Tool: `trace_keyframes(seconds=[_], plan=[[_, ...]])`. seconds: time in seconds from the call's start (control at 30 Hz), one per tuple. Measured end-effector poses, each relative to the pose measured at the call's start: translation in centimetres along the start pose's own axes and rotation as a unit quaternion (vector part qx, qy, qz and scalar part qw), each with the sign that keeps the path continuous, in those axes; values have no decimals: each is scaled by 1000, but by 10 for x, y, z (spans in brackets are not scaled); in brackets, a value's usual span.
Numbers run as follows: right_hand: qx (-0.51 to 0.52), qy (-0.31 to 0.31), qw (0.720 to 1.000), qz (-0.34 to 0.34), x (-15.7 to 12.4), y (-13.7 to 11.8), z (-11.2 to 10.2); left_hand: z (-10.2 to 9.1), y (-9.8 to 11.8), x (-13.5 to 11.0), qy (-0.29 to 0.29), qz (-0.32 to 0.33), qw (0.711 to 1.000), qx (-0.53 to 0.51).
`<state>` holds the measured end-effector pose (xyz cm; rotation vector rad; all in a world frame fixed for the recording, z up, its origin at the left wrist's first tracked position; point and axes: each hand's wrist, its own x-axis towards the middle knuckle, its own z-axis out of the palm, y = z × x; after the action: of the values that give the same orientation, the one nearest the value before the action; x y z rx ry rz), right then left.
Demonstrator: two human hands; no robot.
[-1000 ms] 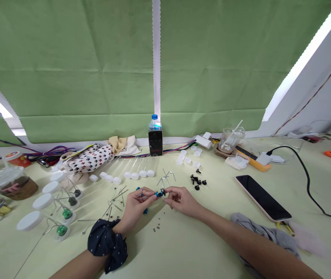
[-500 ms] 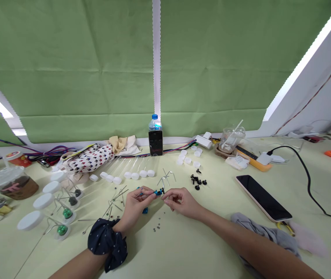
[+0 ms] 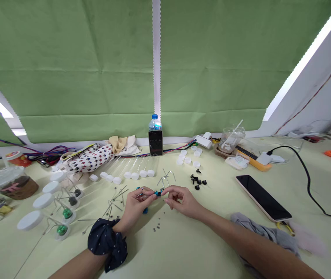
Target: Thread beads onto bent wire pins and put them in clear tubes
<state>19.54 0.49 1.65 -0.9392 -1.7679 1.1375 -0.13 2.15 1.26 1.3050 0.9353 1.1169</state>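
My left hand (image 3: pixel 138 203) pinches a small blue and black part (image 3: pixel 158 192) between thumb and fingertips, just above the table. The part is too small to name more closely. At its right end, the index fingertip of my right hand (image 3: pixel 182 201) touches or nearly touches the black piece. The thumb of that hand stands apart, and nothing shows between its fingers. Under my left hand lies another blue piece (image 3: pixel 145 210), mostly hidden. Tiny grey bits (image 3: pixel 157 228) are scattered in front of my hands. Beyond them lie bent metal rods (image 3: pixel 167 177).
Black screw-like pieces (image 3: pixel 198 180) and white caps (image 3: pixel 187 160) lie right of centre. Capped clear tubes (image 3: pixel 135 176) stretch across the back left. More metal rods (image 3: pixel 115 199) lie beside my left hand. A phone (image 3: pixel 262 197) rests at right; a bottle (image 3: pixel 154 123) stands behind another phone.
My right index finger has shifted slightly left and up, onto the end of the blue and black part. My left hand has stayed almost still.
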Motion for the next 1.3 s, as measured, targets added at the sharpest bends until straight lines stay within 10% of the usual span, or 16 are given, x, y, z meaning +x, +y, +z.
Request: trace_keyframes(seconds=[1.3], plan=[[16, 17, 998, 58, 4, 12, 2, 1, 0, 0, -5, 10, 1000, -7]])
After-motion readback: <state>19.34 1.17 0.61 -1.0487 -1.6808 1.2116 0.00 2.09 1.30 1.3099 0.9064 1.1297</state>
